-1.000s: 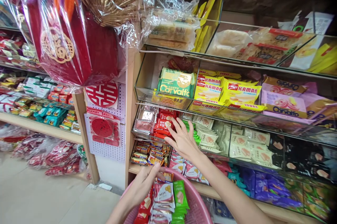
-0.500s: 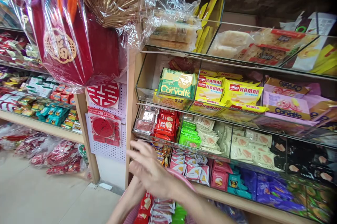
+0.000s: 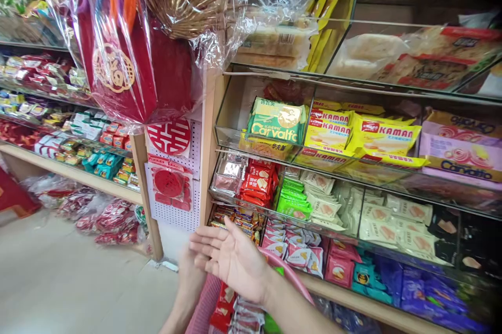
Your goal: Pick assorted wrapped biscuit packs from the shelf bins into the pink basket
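Note:
My right hand is turned palm up, fingers stretched out, with nothing in it. Just left of it is my left hand, smeared by motion; its fingers are partly hidden behind the right one. Whether the hands touch, I cannot tell. Below both hands stands a pink basket, partly covered by my forearms. Inside it show red snack packets, silver-and-red packets and a green packet. Closest beyond the fingers are small orange-brown packets on a lower shelf.
Tiered clear-fronted shelves at right hold green Carvalfo packs, yellow Kaman packs and many small packets. A red bag in clear wrap hangs at upper left. Bagged goods lie on the floor below the left shelves.
My right hand has turned from side-on over the left to palm up, fingers spread. My left hand has shifted slightly left. The view has swung left, so the shelves appear further right.

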### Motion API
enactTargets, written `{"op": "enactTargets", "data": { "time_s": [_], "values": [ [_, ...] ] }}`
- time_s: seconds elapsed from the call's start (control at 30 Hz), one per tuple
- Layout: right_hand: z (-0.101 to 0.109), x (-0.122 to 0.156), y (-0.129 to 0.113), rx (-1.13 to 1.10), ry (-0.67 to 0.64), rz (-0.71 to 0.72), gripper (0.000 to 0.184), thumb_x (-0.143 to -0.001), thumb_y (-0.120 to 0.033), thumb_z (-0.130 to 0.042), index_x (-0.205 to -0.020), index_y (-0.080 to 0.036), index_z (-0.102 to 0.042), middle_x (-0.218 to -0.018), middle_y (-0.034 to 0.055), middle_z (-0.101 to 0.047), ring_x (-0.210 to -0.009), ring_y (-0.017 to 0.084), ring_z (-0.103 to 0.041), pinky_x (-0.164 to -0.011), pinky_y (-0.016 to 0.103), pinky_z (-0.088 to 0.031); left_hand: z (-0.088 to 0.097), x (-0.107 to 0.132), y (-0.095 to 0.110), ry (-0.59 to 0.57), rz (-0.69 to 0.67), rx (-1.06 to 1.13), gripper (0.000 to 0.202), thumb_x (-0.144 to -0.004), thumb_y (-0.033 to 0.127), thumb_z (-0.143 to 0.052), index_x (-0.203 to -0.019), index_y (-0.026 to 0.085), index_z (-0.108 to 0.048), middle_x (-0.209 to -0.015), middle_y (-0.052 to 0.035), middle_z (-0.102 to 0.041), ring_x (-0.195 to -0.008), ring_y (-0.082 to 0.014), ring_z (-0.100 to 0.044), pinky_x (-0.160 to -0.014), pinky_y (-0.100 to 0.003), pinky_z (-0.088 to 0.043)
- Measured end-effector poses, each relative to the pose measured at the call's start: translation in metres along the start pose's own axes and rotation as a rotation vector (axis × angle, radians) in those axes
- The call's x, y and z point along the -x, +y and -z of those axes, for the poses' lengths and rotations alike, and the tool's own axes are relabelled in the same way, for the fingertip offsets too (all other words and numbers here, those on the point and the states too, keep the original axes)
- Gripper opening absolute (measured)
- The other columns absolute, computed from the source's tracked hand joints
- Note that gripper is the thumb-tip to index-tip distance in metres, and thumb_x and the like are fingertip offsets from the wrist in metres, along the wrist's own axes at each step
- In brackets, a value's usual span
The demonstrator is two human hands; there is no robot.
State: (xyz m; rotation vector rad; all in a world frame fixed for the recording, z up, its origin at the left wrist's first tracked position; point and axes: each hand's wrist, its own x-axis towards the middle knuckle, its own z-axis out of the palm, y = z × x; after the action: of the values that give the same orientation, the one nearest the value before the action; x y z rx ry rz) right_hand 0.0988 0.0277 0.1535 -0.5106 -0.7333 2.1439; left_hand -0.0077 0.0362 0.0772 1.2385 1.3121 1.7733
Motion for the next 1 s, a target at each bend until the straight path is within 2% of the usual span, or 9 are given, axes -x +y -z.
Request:
{"op": "enactTargets", "data": {
  "time_s": [0.1, 0.17, 0.23, 0.27, 0.37, 0.43, 0.57, 0.8, 1.0],
  "values": [
    [0.003, -0.010, 0.014, 0.054, 0.188, 0.032, 0.051, -0.084, -0.054, -0.046, -0.105, -0.011, -0.063, -0.112, 0.0118, -0.063, -0.098, 0.016, -0.059, -0.082, 0.027, -0.044, 0.013, 0.009, 0.021, 0.335, -0.273, -0.217, 0.035, -0.088, 0.031, -0.043, -0.120, 0.022, -0.054, -0.133, -0.0075, -0.053, -0.125, -0.0257, -0.045, -0.107, -0.047, -0.033],
    [0.004, -0.014, 0.025, 0.094, 0.193, -0.057, 0.052, -0.082, -0.059, -0.046, -0.101, -0.014, -0.065, -0.110, 0.0095, -0.064, -0.097, 0.015, -0.059, -0.079, 0.026, -0.044, 0.020, 0.015, 0.018, 0.198, -0.615, -0.372, 0.047, -0.089, 0.021, -0.037, -0.136, 0.027, -0.037, -0.149, -0.0011, -0.032, -0.137, -0.0220, -0.027, -0.115, -0.045, -0.017],
    [0.003, -0.012, 0.033, 0.130, 0.069, -0.125, 0.057, -0.081, -0.064, -0.041, -0.099, -0.017, -0.066, -0.111, 0.0078, -0.064, -0.103, 0.017, -0.057, -0.084, 0.029, -0.042, 0.028, 0.017, -0.002, -0.154, -0.947, -0.572, 0.051, -0.089, 0.026, -0.035, -0.140, 0.027, -0.030, -0.151, 0.0006, -0.027, -0.137, -0.0213, -0.027, -0.116, -0.040, -0.010],
    [0.002, -0.009, 0.035, 0.172, 0.015, -0.130, 0.059, -0.081, -0.067, -0.038, -0.099, -0.019, -0.067, -0.113, 0.0071, -0.064, -0.107, 0.018, -0.055, -0.089, 0.031, -0.040, 0.033, 0.014, -0.017, -0.224, -0.961, -0.670, 0.055, -0.089, 0.032, -0.037, -0.142, 0.024, -0.027, -0.152, -0.0029, -0.025, -0.137, -0.0228, -0.025, -0.116, -0.040, -0.009],
    [0.001, 0.006, 0.031, 0.396, 0.008, -0.083, 0.063, -0.082, -0.069, -0.031, -0.099, -0.021, -0.068, -0.117, 0.0066, -0.062, -0.119, 0.021, -0.046, -0.099, 0.038, -0.031, 0.049, 0.001, -0.061, -0.008, -0.443, -0.824, 0.055, -0.092, 0.034, -0.024, -0.144, 0.017, -0.017, -0.151, -0.0165, -0.022, -0.140, -0.0308, -0.012, -0.109, -0.059, -0.014],
    [0.004, 0.014, 0.023, 0.587, 0.034, -0.021, 0.055, -0.082, -0.065, -0.040, -0.100, -0.021, -0.068, -0.117, 0.0075, -0.062, -0.119, 0.023, -0.047, -0.099, 0.040, -0.032, 0.055, -0.006, -0.082, 0.084, -0.120, -0.933, 0.055, -0.092, 0.040, -0.023, -0.140, 0.015, -0.032, -0.150, -0.0216, -0.021, -0.139, -0.0382, -0.006, -0.102, -0.069, -0.014],
    [0.015, 0.021, -0.006, 1.049, 0.116, 0.294, 0.035, -0.080, -0.041, -0.058, -0.108, -0.020, -0.065, -0.104, 0.0065, -0.066, -0.093, 0.019, -0.060, -0.083, 0.033, -0.045, 0.052, -0.005, -0.093, 0.035, -0.205, -1.000, 0.047, -0.091, 0.038, -0.032, -0.131, 0.015, -0.044, -0.146, -0.0213, -0.029, -0.139, -0.0360, -0.012, -0.104, -0.063, -0.018],
    [0.045, 0.039, -0.109, 1.822, 0.505, 0.932, 0.026, -0.091, -0.021, -0.042, -0.108, -0.022, -0.061, -0.098, 0.0048, -0.064, -0.093, 0.019, -0.054, -0.083, 0.036, -0.042, 0.030, -0.017, -0.048, -0.039, -0.621, -0.811, 0.029, -0.086, 0.026, -0.048, -0.115, 0.020, -0.051, -0.122, -0.0150, -0.053, -0.115, -0.0287, -0.047, -0.094, -0.049, -0.038],
    [0.057, 0.039, -0.149, 2.355, 0.554, 0.934, 0.024, -0.090, -0.017, -0.042, -0.108, -0.019, -0.059, -0.100, 0.0072, -0.064, -0.094, 0.022, -0.050, -0.079, 0.038, -0.037, -0.017, -0.071, 0.038, -0.232, -0.916, -0.700, 0.019, -0.085, 0.021, -0.054, -0.104, 0.019, -0.057, -0.099, -0.0067, -0.063, -0.090, -0.0203, -0.055, -0.077, -0.035, -0.042]
  ]
}}
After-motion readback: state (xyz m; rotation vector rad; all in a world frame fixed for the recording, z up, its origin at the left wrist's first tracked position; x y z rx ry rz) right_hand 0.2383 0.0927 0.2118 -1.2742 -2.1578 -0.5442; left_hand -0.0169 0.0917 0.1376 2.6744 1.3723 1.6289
